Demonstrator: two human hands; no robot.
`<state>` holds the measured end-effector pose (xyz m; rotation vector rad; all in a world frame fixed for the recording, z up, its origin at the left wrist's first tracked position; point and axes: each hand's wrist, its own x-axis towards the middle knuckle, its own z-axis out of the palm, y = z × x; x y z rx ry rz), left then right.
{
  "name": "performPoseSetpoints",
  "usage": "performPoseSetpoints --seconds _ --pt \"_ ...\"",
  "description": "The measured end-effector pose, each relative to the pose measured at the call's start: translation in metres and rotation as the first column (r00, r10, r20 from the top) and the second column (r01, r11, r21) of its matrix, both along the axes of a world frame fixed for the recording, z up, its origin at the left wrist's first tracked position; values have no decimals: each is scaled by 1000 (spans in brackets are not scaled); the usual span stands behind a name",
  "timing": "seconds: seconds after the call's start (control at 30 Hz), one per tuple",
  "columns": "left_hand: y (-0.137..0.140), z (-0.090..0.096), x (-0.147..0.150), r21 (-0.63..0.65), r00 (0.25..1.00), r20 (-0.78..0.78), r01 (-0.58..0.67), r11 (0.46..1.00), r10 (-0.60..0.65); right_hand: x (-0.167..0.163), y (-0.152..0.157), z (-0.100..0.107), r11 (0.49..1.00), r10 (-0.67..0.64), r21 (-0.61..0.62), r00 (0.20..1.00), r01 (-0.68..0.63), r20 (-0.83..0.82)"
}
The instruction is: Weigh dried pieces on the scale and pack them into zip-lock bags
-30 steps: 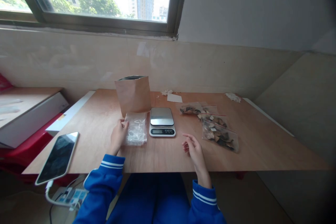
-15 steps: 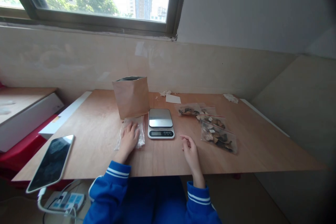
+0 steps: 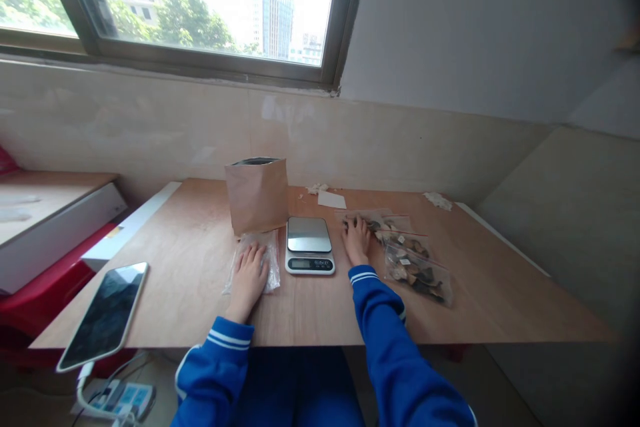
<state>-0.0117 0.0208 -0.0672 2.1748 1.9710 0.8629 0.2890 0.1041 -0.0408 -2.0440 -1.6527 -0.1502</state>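
My left hand (image 3: pixel 251 272) lies flat, fingers stretched, on clear empty plastic bags (image 3: pixel 272 267) left of the scale. Reaching forward, my right hand (image 3: pixel 357 240) rests its spread fingertips on the nearest edge of a clear zip bag of dark dried pieces (image 3: pixel 376 219) at the back of a group. More such filled bags (image 3: pixel 419 273) with small white labels lie to its right. Between my hands stands a digital kitchen scale (image 3: pixel 309 240) with a bare steel plate. Behind the left hand, a brown paper pouch (image 3: pixel 257 197) stands upright with its top open.
A phone (image 3: pixel 106 313) on a charging cable lies at the table's left front edge, above a power strip (image 3: pixel 123 400). A white card (image 3: pixel 331 200) and crumpled tissue (image 3: pixel 317 188) lie behind the scale. Another crumpled tissue (image 3: pixel 438 201) is at the back right.
My right hand has moved forward from the table's front onto the rearmost filled bag, its curled fingers now spread. The left hand stays on the empty bags. The view has tilted slightly up.
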Motion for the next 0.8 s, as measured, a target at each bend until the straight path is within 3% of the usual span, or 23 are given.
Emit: performPoseSetpoints --seconds 0.13,0.23,0.33,0.4,0.5,0.6,0.67,0.73,0.8 --pt "1 1 -7 34 982 183 35 999 -40 6 -6 2 996 -20 86 999 24 -44" --pt "-3 6 -11 87 932 361 -8 996 -24 9 -26 20 977 24 212 966 32 -257" --pt "-16 23 -4 120 858 513 -35 992 -31 4 -63 48 892 239 450 817 28 -524" --pt "-30 43 9 111 802 594 -10 994 -58 -6 -95 64 841 297 524 697 132 -652" --pt "-50 79 35 90 700 690 169 982 -184 -36 -139 77 829 282 489 554 270 -784" --pt "-64 107 55 92 625 700 401 912 -346 -69 -164 79 894 296 400 402 202 -866" --pt "-69 114 60 67 605 707 459 886 -367 -86 -168 78 923 303 363 341 125 -890" --pt "-73 113 61 63 586 750 398 915 -306 -97 -167 78 922 321 375 355 94 -878" --pt "-76 109 59 67 522 823 305 950 -226 -104 -167 79 906 326 409 437 108 -838"
